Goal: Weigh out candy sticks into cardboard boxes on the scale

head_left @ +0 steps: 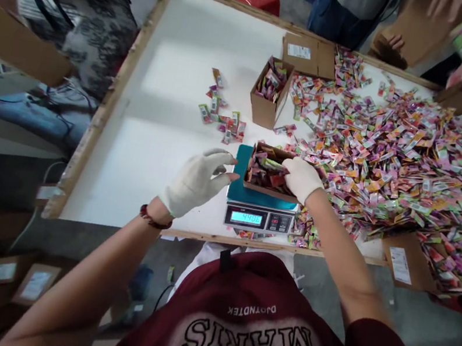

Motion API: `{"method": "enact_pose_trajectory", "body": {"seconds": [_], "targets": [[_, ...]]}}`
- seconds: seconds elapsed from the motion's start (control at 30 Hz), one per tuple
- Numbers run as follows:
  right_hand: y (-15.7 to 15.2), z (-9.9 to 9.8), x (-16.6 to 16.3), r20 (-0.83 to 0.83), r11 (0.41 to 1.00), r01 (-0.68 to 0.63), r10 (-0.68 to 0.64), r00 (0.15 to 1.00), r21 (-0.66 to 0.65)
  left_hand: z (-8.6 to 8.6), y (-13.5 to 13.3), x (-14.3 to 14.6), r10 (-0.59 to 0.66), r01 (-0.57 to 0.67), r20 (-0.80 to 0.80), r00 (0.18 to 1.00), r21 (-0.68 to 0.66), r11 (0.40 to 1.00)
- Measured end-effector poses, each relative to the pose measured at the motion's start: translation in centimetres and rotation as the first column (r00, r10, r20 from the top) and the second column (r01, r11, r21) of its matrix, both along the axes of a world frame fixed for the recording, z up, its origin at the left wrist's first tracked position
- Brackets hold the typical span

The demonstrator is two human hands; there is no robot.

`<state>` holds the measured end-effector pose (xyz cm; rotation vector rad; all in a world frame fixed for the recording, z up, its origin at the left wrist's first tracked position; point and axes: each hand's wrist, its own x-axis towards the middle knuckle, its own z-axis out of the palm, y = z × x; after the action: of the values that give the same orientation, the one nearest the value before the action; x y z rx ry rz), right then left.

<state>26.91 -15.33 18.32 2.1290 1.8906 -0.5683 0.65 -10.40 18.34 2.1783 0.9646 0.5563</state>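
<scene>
A small open cardboard box [269, 192] of wrapped packets [267, 170] sits on the teal pan [237, 189] of a digital scale [258, 219]. The lit display looks like 448.6, though its digits are slightly blurred. My right hand [302, 180], in a white glove with bare fingertips, is at the box's right end. Its curled fingers reach in among the packets; what they pinch is hidden. To the left of the box, my left hand [196, 182], gloved likewise, hovers by the pan's edge. Its thumb and fingers are apart with nothing between them.
A large heap of packets [397, 159] covers the table's right side. Behind the scale stands a filled box [264, 111], beside a flattened carton [308, 56]. Loose packets [229, 128] lie left of it. A wooden rim [106, 99] edges the table. Other people stand around it.
</scene>
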Motion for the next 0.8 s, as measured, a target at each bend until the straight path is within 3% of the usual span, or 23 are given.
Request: {"method": "enact_pose_trajectory", "body": {"seconds": [0.17,0.27,0.4,0.5,0.6,0.67,0.8], "targets": [[-3.0,4.2,2.1,-0.118,0.973,0.012,0.016,0.993,0.232,-1.7,-0.6,0.7,0.009,-0.006,0.052,0.999,-0.067,0.998],[-6.6,7.9,4.0,-0.181,0.894,0.151,-0.08,0.98,0.423,-1.7,-0.2,1.7,0.006,-0.002,0.074,0.997,-0.051,0.999],[-12.8,10.5,8.5,-0.046,0.773,0.272,-0.301,0.953,0.573,-1.1,0.6,1.8,0.032,-0.03,0.084,0.996,-0.023,0.999],[-16.4,9.6,12.0,0.091,0.708,0.316,-0.472,0.877,0.632,-0.8,0.9,0.8,0.085,-0.084,0.06,0.995,-0.022,0.996],[-17.5,7.6,13.1,0.085,0.632,0.375,-0.574,0.814,0.678,-0.5,1.0,-0.4,0.137,-0.136,0.033,0.99,-0.024,0.99],[-16.7,6.1,12.3,0.007,0.628,0.392,-0.535,0.845,0.673,-0.2,0.9,-0.9,0.161,-0.16,0.034,0.986,-0.025,0.987],[-12.9,3.6,9.1,-0.204,0.698,0.402,-0.353,0.913,0.593,0.7,0.5,-1.0,0.173,-0.174,0.043,0.984,0.004,0.985]]}}
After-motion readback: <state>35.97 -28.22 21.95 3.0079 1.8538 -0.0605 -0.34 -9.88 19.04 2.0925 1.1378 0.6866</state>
